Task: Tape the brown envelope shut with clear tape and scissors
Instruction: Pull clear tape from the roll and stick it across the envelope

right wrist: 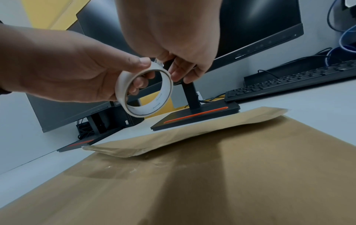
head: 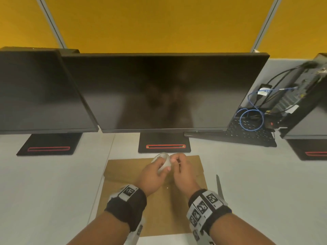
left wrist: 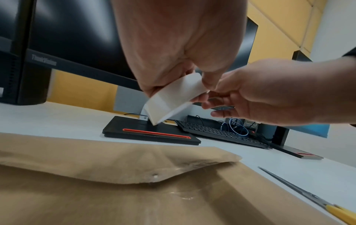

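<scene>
The brown envelope lies flat on the desk in front of me, its flap folded over but lifted slightly off the body. A shiny patch of clear tape shows on the body below the flap. Above the flap, my left hand holds the whitish tape roll, thumb on the outside and fingers through the core. My right hand pinches at the roll's outer rim. The scissors, with yellow handles, lie on the desk just right of the envelope, untouched.
A dark monitor stands right behind the envelope, its black base almost touching the envelope's far edge. A second monitor is at left. A black keyboard and tangled cables sit at back right.
</scene>
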Demonstrator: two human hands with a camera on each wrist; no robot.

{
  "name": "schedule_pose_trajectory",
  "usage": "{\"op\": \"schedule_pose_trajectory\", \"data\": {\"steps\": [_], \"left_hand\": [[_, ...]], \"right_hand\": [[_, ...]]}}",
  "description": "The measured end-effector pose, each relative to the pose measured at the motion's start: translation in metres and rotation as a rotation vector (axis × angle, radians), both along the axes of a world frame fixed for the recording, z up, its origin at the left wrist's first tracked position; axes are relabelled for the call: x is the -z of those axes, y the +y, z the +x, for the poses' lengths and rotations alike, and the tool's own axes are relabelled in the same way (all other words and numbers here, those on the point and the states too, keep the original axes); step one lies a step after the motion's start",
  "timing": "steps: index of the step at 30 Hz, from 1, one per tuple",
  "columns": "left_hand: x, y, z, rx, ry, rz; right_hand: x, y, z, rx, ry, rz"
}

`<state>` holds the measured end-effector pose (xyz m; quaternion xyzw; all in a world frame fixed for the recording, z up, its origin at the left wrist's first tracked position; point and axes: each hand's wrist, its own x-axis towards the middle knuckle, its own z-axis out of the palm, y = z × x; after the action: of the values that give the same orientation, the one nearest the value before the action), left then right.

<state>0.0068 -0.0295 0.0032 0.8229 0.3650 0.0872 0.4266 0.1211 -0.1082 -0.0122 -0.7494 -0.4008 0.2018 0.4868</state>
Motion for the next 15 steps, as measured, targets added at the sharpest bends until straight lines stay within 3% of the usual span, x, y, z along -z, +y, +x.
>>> {"op": "schedule_pose_trajectory", "data": {"steps": [5, 10, 15], "left_hand": [[-0.005, 0.008, 0.003, -0.092, 0.095, 0.041], [-0.01, 0.016, 0.002, -0.036, 0.078, 0.034], [-0.013, 0.017, 0.006, -0.049, -0.107, -0.182]], "right_hand": [[-0.013, -0.006, -0.007, -0.068, -0.021, 0.021], [-0.018, -0.002, 0.005, 0.039, 0.235, 0.004], [-0.027, 0.002, 0.025, 0.032, 0.591, 0.038]]}}
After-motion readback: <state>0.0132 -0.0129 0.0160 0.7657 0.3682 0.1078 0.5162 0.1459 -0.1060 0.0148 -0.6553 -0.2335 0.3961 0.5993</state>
